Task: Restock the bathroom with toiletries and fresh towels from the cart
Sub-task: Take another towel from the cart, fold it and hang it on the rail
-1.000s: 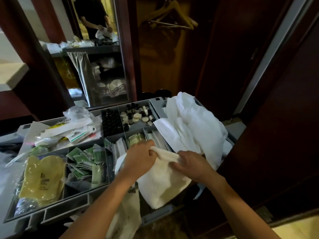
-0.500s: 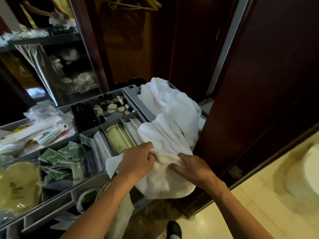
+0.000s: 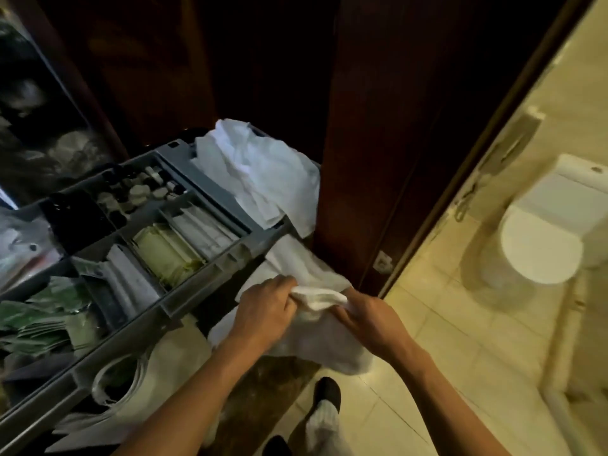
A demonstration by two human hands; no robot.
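Note:
A white towel (image 3: 316,337) hangs off the near right corner of the grey cart tray (image 3: 197,291). My left hand (image 3: 266,311) grips its bunched top edge on the left. My right hand (image 3: 368,317) grips the same edge on the right, so the cloth droops between and below both hands. A heap of white linen (image 3: 263,176) lies on the far right end of the cart. The tray's compartments hold small dark bottles (image 3: 138,192), white sachets (image 3: 200,228) and green packets (image 3: 42,311).
A dark wooden door (image 3: 388,143) stands just right of the cart. Beyond its edge lies the beige tiled bathroom floor (image 3: 444,324) with a white toilet (image 3: 539,245). A white bag (image 3: 138,390) hangs under the tray. My shoe (image 3: 325,393) is on the threshold.
My view has swung right toward the bathroom, bringing the toilet into sight. Both hands have carried the towel off the tray to beyond its near right corner.

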